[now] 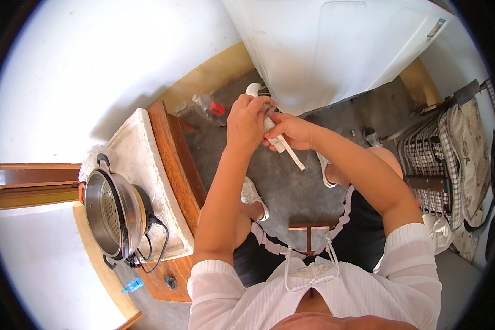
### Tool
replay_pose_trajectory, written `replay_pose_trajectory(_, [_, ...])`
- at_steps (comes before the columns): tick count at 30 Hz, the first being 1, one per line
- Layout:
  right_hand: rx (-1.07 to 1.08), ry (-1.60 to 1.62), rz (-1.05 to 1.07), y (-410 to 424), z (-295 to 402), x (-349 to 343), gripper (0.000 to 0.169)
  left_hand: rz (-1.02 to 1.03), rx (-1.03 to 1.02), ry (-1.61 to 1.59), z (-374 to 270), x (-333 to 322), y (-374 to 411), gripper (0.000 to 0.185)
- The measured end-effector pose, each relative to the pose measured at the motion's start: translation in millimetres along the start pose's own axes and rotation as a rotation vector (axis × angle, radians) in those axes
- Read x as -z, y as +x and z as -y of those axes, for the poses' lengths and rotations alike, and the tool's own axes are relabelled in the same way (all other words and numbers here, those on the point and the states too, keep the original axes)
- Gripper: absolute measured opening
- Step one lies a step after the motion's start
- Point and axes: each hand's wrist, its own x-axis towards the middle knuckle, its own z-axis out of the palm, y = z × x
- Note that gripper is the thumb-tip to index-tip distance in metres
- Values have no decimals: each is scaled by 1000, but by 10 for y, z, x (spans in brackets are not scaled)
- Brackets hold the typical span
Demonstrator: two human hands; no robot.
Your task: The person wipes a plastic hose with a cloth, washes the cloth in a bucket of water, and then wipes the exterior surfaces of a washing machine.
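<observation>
Both of my hands are raised over the floor, close together at the upper middle of the head view. My left hand [247,119] grips the upper part of a white plastic piece with a ribbed, hose-like section [269,123]; a curved white end [253,89] sticks out above the fingers. A greyish, crumpled bit [269,107] lies between my fingers, too blurred to name. Below it, my right hand [286,131] holds the ribbed section, and a narrow white plastic strip [293,154] points down and right from it. My fingers hide part of the piece.
A large white appliance [334,49] stands ahead. At the left, a steel pot [111,214] with a perforated insert stands on a cloth-covered wooden cabinet [165,152]. A clear plastic bottle [208,109] lies by the wall. A wheeled cart with a checked bag [427,165] is at the right.
</observation>
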Motion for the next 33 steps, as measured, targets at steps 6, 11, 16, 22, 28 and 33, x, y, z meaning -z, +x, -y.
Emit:
replay_pose_trajectory(6, [101, 205, 18, -109, 105, 24, 41, -55, 233, 31, 204, 5, -117, 24])
replay_pose_trajectory(11, [72, 268, 73, -117, 248, 165, 41, -136, 462, -188, 288, 33, -118, 23])
replay_pose_trajectory(16, [20, 176, 36, -67, 191, 50, 31, -148, 216, -66, 45, -24, -102, 23])
replay_pose_trajectory(22, [44, -101, -127, -23, 90, 12, 31, -85, 63, 130, -88, -128, -57, 21])
replay_pose_trajectory(28, [67, -149, -112, -23, 78, -54, 24, -110, 105, 73, -105, -120, -59, 23])
replay_pose_trajectory(33, [98, 146, -32, -36, 195, 14, 31, -191, 273, -276, 183, -176, -99, 18])
